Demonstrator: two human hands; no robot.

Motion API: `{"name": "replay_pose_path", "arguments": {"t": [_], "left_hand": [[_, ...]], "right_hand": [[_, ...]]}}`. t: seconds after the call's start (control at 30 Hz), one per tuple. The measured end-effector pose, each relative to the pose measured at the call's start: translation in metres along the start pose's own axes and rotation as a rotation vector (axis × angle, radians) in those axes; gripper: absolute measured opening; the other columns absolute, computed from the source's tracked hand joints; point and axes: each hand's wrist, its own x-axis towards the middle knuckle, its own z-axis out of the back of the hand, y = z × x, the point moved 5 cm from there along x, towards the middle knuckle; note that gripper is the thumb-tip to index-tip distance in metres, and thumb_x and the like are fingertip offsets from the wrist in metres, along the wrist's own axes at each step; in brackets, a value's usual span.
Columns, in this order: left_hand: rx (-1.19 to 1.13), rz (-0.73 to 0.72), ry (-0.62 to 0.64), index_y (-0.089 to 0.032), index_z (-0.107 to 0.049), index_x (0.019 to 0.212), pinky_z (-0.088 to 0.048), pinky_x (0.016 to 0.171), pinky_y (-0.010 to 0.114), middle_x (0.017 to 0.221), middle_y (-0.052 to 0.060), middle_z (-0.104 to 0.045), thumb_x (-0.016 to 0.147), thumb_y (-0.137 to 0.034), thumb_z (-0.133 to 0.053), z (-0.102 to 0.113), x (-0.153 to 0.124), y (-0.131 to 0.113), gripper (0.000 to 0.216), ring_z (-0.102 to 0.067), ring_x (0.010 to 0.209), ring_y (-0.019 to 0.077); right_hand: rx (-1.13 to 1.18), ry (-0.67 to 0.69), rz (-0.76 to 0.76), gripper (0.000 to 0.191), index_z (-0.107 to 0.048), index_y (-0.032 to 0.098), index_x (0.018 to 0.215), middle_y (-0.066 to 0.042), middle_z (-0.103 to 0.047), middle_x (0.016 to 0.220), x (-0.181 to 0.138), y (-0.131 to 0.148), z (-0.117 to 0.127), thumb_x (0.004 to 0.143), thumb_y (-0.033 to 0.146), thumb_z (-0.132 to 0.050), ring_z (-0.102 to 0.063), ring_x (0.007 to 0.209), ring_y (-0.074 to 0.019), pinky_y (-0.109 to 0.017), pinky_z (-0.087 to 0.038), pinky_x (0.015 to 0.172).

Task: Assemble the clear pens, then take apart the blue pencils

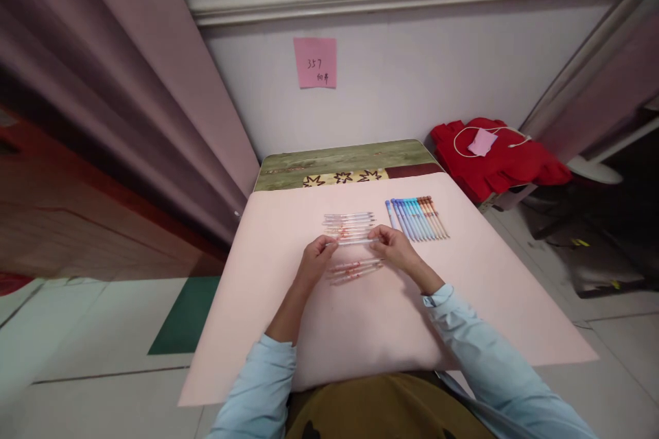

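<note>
Between my two hands, a slim pale pen [353, 242] lies crosswise. My left hand [318, 252] pinches its left end, and my right hand [392, 245] pinches the right end. Just beyond it, a stack of similar pale pens [349, 221] with reddish markings lies side by side on the pink sheet. A few more pale pens [355, 270] lie loosely on the near side of my hands. Off to the right, a row of pens [416, 219] runs from blue through light blue to brown, with one blue pen [390, 214] slightly apart at its left end.
The pink sheet [371, 329] covers most of a patterned table [288, 168]. A red cloth [494, 161] with a white cable and pink notes lies at the right. A pink note [315, 63] is stuck on the wall; a curtain [154, 68] hangs at the left.
</note>
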Motion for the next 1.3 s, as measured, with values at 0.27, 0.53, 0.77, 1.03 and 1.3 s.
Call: {"name": "replay_pose_path", "arguments": {"t": [0.27, 0.53, 0.77, 1.03, 1.3], "left_hand": [[0.139, -0.065, -0.045, -0.019, -0.067, 0.088, -0.035, 0.060, 0.024, 0.071, -0.003, -0.052, 0.087, -0.039, -0.059, 0.006, 0.002, 0.002, 0.022, -0.045, 0.063, 0.0118], [0.516, -0.270, -0.130, -0.021, -0.072, 0.092, -0.045, 0.078, 0.031, 0.087, 0.004, -0.060, 0.084, -0.024, -0.061, 0.004, 0.012, 0.012, 0.014, -0.056, 0.085, 0.0185], [0.535, -0.263, -0.223, -0.020, -0.070, 0.089, -0.045, 0.073, 0.031, 0.091, 0.005, -0.062, 0.082, -0.025, -0.063, 0.015, 0.000, 0.008, 0.011, -0.056, 0.078, 0.0175], [0.420, -0.193, 0.093, -0.021, -0.072, 0.090, -0.042, 0.064, 0.026, 0.083, 0.002, -0.063, 0.079, -0.037, -0.070, 0.003, -0.018, 0.004, 0.021, -0.054, 0.070, 0.0141], [0.362, -0.151, 0.125, -0.019, -0.073, 0.080, -0.039, 0.060, 0.024, 0.079, 0.003, -0.062, 0.075, -0.040, -0.073, -0.006, -0.017, -0.005, 0.022, -0.052, 0.068, 0.0137]], "right_hand": [[-0.378, -0.098, -0.016, 0.018, -0.066, 0.022, 0.091, 0.003, -0.058, 0.068, -0.001, 0.003, 0.009, 0.078, 0.034, -0.065, -0.052, 0.062, -0.0141, -0.025, -0.036, 0.059], [-0.834, -0.189, 0.007, 0.015, -0.072, 0.024, 0.094, -0.005, -0.069, 0.096, -0.007, 0.016, 0.004, 0.081, 0.025, -0.064, -0.061, 0.090, -0.0195, -0.027, -0.038, 0.069], [-0.746, -0.188, 0.072, 0.014, -0.073, 0.025, 0.088, -0.004, -0.070, 0.091, -0.017, 0.020, 0.013, 0.088, 0.033, -0.061, -0.061, 0.080, -0.0189, -0.029, -0.039, 0.068], [-0.739, 0.143, 0.137, 0.016, -0.076, 0.026, 0.090, -0.004, -0.071, 0.091, -0.028, 0.025, 0.005, 0.074, 0.025, -0.077, -0.063, 0.080, -0.0191, -0.028, -0.042, 0.069], [-0.631, 0.097, 0.089, 0.008, -0.074, 0.024, 0.082, -0.002, -0.072, 0.085, -0.028, 0.033, 0.006, 0.081, 0.026, -0.066, -0.062, 0.077, -0.0176, -0.027, -0.039, 0.067]]}}
